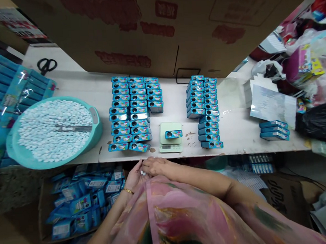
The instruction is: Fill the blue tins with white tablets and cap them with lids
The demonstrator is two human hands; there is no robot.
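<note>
My left hand [133, 177] is cupped palm up just below the table's front edge, with a few small white candies [142, 173] in it. My right hand [155, 166] lies across the left one, its fingers bent together over the palm; whatever they pinch is hidden. Above my hands a blue candy tin [173, 134] rests on a pale green scale [171, 147]. Left of the scale stand rows of similar tins [130, 112]. Two more rows of tins [207, 108] are to its right.
A teal basin [97, 134] of white candies with metal tongs [76, 128] sits at left, near scissors [46, 65]. A large cardboard box [153, 35] blocks the back. Stacked tins [274, 130] lie at right. Below the table is a carton of blue packs [82, 204].
</note>
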